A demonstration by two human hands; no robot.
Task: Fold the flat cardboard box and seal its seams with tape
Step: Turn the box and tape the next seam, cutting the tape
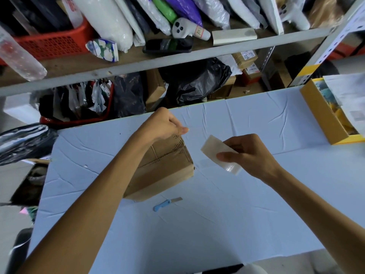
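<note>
A folded brown cardboard box (pixel 164 169) stands on the pale blue table (pixel 217 224), partly hidden behind my left forearm. My left hand (pixel 164 125) hovers above the box's far edge with fingertips pinched together; a clear tape strip between them cannot be made out. To the right of the box, my right hand (pixel 250 155) grips a roll of clear tape (pixel 215 150), seen edge-on, thumb across its side.
A small blue-handled knife (pixel 166 203) lies on the table just in front of the box. An open yellow-brown carton (pixel 324 115) with papers sits at the far right edge. Cluttered shelves (pixel 177 60) with bags and boxes stand beyond the table's far edge.
</note>
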